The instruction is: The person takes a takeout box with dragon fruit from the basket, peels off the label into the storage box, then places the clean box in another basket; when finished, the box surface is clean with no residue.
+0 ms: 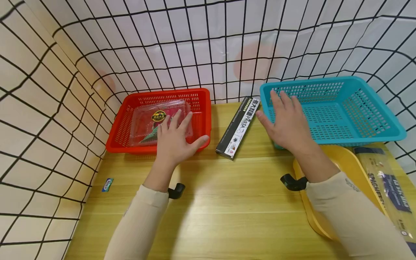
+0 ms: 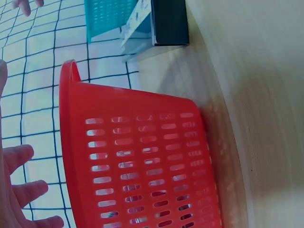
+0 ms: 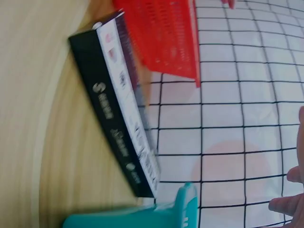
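My left hand (image 1: 174, 141) is held with fingers spread over the front right part of the red basket (image 1: 208, 119). Inside that basket lies a clear plastic box (image 1: 146, 122) with a dark red and green label. Over the left edge of the teal basket (image 1: 383, 139) my right hand (image 1: 289, 126) hovers, fingers extended and holding nothing. Between the two baskets a black and white pasta box (image 1: 238, 126) lies on the table; the right wrist view shows the pasta box (image 3: 118, 104) close to the teal basket's rim (image 3: 186, 204).
A yellow tray (image 1: 344, 159) sits under my right forearm, with a spaghetti packet (image 1: 386, 187) at its right. One small blue-green packet (image 1: 107, 184) lies on the wooden table (image 1: 234, 216) at the left. Black wire mesh (image 1: 211, 47) stands along the back and sides.
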Available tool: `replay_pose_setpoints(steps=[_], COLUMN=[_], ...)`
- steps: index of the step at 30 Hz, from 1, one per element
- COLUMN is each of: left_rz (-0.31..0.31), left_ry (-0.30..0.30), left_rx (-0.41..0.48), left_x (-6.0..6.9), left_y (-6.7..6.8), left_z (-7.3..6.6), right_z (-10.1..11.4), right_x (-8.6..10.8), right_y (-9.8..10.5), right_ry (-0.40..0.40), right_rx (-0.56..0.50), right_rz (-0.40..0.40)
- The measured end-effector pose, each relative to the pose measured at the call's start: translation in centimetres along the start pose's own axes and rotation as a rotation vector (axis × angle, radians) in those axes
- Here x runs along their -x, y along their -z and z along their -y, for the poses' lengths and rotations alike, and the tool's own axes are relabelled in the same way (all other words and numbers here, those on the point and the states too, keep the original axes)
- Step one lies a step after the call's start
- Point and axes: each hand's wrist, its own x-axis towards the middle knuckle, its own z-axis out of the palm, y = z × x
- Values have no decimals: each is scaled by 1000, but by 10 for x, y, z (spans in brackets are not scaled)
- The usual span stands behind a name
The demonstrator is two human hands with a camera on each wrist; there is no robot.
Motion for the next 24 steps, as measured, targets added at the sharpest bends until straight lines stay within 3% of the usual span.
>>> replay_pose_setpoints(steps=[8,15,24], left_rz=[-123,-236,-463], left_ry=[-16,39,105], left_rx=[84,234,387], left_x=[11,28,49], left_y=[2,2,-6], left_z=[4,11,28], right_z=[16,28,44], right_x=[12,26,46], right_y=[8,6,0], right_ry=[22,71,44], right_rx=[-166,-308,-427], right_rz=[-119,-217,-233])
